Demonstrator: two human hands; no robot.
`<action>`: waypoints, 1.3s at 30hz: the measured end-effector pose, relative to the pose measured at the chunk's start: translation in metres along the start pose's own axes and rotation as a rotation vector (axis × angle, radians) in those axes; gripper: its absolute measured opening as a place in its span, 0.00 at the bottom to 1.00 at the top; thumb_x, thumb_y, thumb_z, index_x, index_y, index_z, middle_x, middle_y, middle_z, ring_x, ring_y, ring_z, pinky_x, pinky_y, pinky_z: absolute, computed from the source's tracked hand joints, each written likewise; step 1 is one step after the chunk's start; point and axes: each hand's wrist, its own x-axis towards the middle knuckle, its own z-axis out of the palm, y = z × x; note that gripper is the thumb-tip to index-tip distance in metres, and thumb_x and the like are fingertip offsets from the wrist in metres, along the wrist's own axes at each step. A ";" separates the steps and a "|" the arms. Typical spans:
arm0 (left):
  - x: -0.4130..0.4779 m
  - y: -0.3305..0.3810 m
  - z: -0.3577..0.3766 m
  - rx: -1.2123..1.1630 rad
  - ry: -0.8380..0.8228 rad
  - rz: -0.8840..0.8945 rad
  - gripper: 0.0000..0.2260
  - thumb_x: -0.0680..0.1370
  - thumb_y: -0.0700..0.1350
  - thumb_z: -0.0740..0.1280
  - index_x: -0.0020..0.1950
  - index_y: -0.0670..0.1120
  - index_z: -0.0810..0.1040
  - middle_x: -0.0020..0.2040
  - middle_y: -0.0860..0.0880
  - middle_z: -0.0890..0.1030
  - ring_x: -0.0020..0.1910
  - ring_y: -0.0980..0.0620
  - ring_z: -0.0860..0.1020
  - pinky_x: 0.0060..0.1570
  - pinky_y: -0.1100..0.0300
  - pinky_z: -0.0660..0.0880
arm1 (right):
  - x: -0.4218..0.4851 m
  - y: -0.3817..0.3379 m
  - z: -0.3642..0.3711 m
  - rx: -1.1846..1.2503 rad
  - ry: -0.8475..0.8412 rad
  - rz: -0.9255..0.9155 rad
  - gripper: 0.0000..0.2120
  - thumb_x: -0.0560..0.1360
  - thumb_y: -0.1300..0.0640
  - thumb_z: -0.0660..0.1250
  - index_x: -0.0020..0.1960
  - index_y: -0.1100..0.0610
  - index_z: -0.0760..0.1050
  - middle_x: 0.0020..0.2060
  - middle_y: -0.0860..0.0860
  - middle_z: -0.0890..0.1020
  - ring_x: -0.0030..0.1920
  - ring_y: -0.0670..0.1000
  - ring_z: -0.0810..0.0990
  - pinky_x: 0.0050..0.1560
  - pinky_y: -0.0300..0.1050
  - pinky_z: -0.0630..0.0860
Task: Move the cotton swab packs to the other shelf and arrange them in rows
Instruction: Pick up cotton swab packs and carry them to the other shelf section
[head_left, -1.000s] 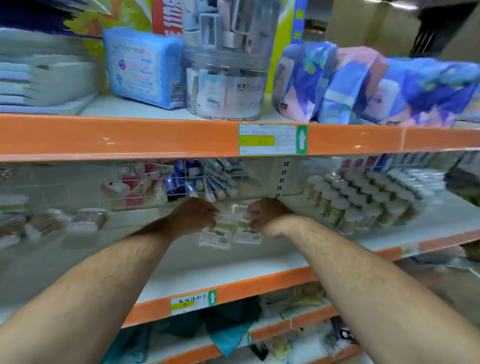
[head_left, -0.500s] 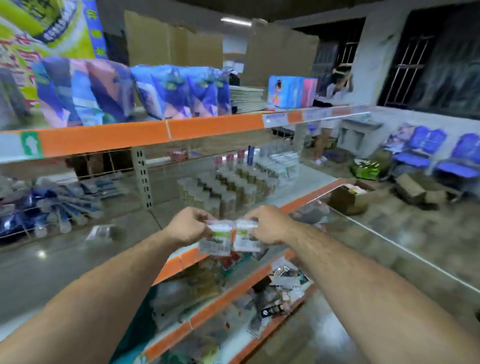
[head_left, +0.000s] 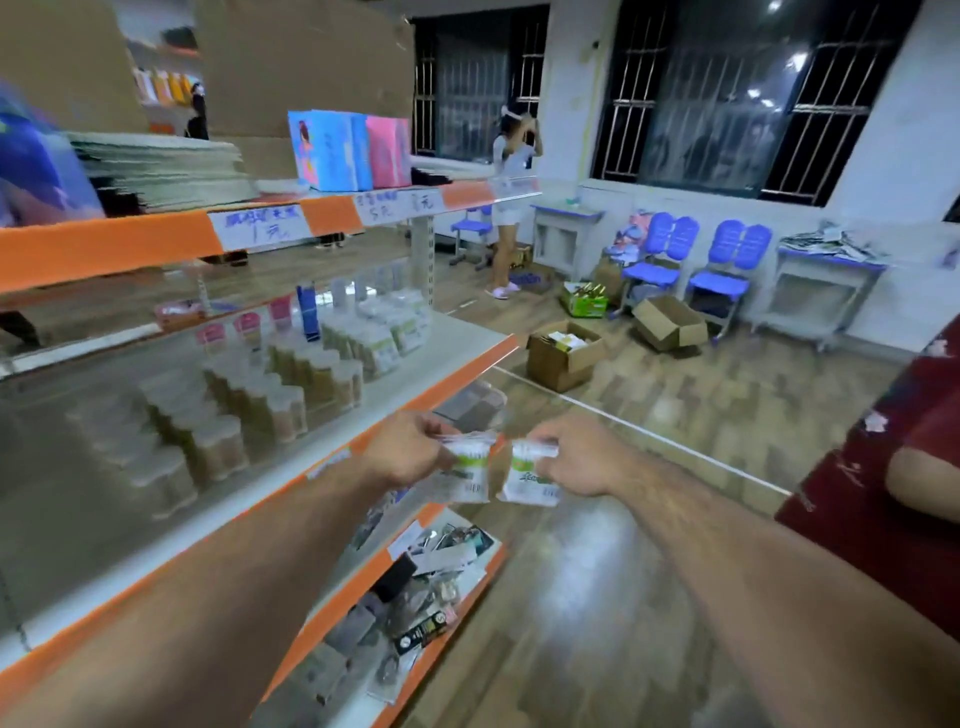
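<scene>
We are holding two packs in the air just off the end of the middle shelf (head_left: 457, 378), one in each hand. Our left hand (head_left: 410, 460) is pinching the top edge of the left cotton swab pack (head_left: 465, 475), and our right hand (head_left: 584, 462) is pinching the top of the right cotton swab pack (head_left: 530, 480). Both sets of fingers are curled tight on the film, and the packs are dangling side by side. We are judging the grip thin: slick plastic held only by its edge could slip, dropping a pack onto the floor (head_left: 597, 597) or into the clutter on the bottom shelf (head_left: 451, 631). A person in a dark red shirt (head_left: 872, 493) is standing near our right arm, so a wide swing could bump them. A careless left elbow could topple the clear jars (head_left: 249, 415). The other shelf is not showing here.
</scene>
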 end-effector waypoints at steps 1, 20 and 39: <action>0.018 0.004 0.010 -0.005 -0.020 0.012 0.08 0.70 0.35 0.73 0.44 0.47 0.85 0.23 0.58 0.77 0.21 0.63 0.70 0.24 0.67 0.66 | 0.006 0.012 -0.004 -0.010 0.009 0.016 0.16 0.71 0.58 0.69 0.58 0.49 0.81 0.54 0.48 0.83 0.56 0.49 0.80 0.49 0.36 0.71; 0.296 0.064 0.067 -0.047 -0.103 0.109 0.11 0.66 0.34 0.73 0.37 0.51 0.85 0.41 0.52 0.86 0.45 0.52 0.82 0.48 0.57 0.78 | 0.190 0.148 -0.079 -0.086 0.070 0.194 0.14 0.72 0.55 0.68 0.56 0.47 0.81 0.48 0.47 0.83 0.51 0.50 0.81 0.50 0.43 0.78; 0.426 0.058 0.024 0.017 0.311 -0.208 0.13 0.73 0.36 0.70 0.54 0.49 0.83 0.54 0.52 0.80 0.53 0.52 0.77 0.50 0.60 0.75 | 0.468 0.187 -0.088 -0.124 -0.155 -0.343 0.17 0.74 0.55 0.66 0.63 0.47 0.77 0.58 0.48 0.80 0.57 0.52 0.79 0.55 0.45 0.76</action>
